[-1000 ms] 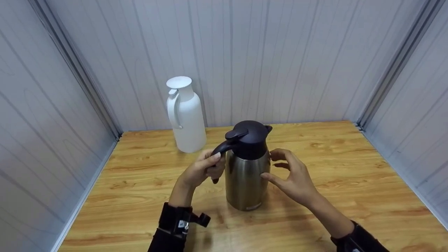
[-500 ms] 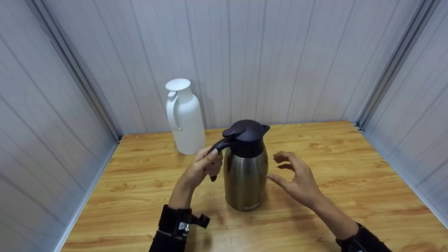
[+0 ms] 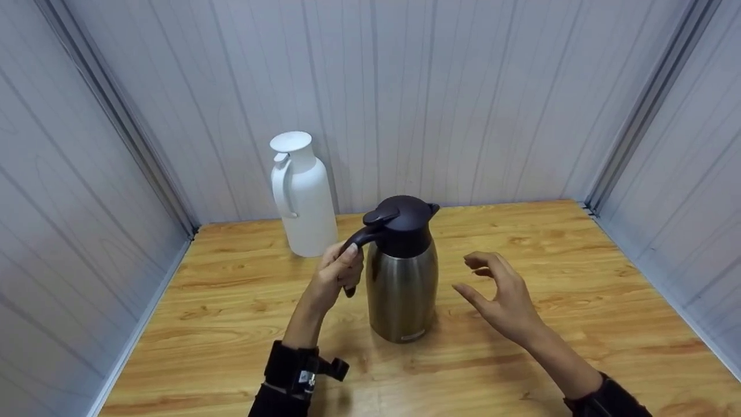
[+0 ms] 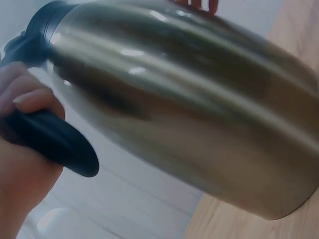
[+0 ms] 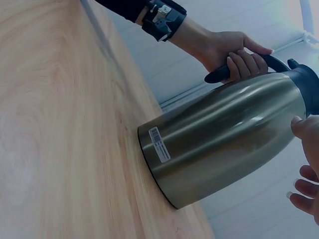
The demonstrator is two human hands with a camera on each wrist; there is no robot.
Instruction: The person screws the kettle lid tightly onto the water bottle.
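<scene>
1. The left hand (image 3: 338,272) is clamped on the black handle (image 3: 358,240) of the steel jug (image 3: 400,289), fingers curled round it and the thumb on top; the right wrist view shows the same grasp (image 5: 234,52) from below.
2. The right hand (image 3: 502,295) holds nothing. Its fingers are spread and loosely bent, and it hovers just right of the steel jug without touching it.
3. The two hands are apart, one on each side of the steel jug.
4. The steel jug stands upright on the counter (image 3: 579,278), near the middle of it. Its black lid (image 3: 405,223) is in place, with the spout pointing away from the handle.
5. In the right wrist view a white label (image 5: 160,144) sits low on the steel jug's side, close to its base.
6. In the left wrist view the steel jug's shiny body (image 4: 199,109) fills most of the picture, with the handle's end (image 4: 55,144) sticking out below the fingers (image 4: 30,97).
7. A white jug (image 3: 301,194) stands behind and to the left of the steel jug, close to the back wall (image 3: 463,87), with its handle turned to the left. It is apart from the steel jug and from both hands.
</scene>
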